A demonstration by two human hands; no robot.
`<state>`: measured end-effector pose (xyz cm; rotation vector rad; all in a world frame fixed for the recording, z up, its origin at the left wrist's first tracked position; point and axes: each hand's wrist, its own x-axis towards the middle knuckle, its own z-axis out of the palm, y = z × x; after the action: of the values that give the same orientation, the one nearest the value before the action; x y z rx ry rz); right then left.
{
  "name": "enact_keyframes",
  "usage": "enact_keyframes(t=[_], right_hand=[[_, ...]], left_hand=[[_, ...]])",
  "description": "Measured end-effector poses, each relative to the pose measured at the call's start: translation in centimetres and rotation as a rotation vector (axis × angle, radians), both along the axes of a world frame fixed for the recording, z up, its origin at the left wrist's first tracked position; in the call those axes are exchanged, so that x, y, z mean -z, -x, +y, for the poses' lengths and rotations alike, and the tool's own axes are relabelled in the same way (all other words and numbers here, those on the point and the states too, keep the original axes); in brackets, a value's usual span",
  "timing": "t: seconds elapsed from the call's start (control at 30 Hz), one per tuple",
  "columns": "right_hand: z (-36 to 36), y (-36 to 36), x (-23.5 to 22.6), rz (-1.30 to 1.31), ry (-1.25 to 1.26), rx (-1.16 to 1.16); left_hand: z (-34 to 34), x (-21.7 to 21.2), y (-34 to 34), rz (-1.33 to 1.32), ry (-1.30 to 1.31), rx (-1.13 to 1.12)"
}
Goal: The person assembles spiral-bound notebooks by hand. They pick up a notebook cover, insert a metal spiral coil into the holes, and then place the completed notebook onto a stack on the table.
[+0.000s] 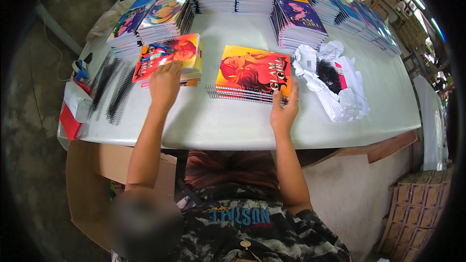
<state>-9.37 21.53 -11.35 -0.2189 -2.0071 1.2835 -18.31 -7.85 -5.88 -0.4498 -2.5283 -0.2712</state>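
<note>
A small stack of spiral notebooks (255, 70) with a red and yellow cover lies in front of me. My right hand (285, 111) grips its lower right corner, thumb along the near edge and fingers up the right side. To the left, a second pile carries a similar notebook (187, 48) on top, set at a slant. My left hand (166, 81) is closed over this notebook's near edge, fingers on the cover; its thumb is mostly hidden. Just beyond those fingers, a blue-handled tool (159, 50), perhaps pliers, rests on the cover.
Loose black spiral coils (119, 94) lie at the left. Crumpled white paper (340, 99) at the right holds a dark tangle. Tall notebook stacks (296, 24) line the far side of the white table (218, 133). An open cardboard box (87, 179) stands below the left edge.
</note>
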Motion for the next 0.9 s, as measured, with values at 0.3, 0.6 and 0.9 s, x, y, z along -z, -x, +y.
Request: enact_keyframes(t=[0.3,0.6,0.9], right_hand=[[-6.1,-1.5,-5.5,0.13,0.48,-0.525],[-2.4,-3.1,-6.7,0.071,0.631,-0.891],[-2.0,-3.1,-5.2,-0.121,0.448,-0.824]], left_hand=[[-2.3,-9.1,-0.4,0.055,-1.454,0.476],[2.0,-4.0,-10.9,-0.38,-1.434,0.456],[3.9,3.3,-9.2,-0.734,-1.418,0.302]])
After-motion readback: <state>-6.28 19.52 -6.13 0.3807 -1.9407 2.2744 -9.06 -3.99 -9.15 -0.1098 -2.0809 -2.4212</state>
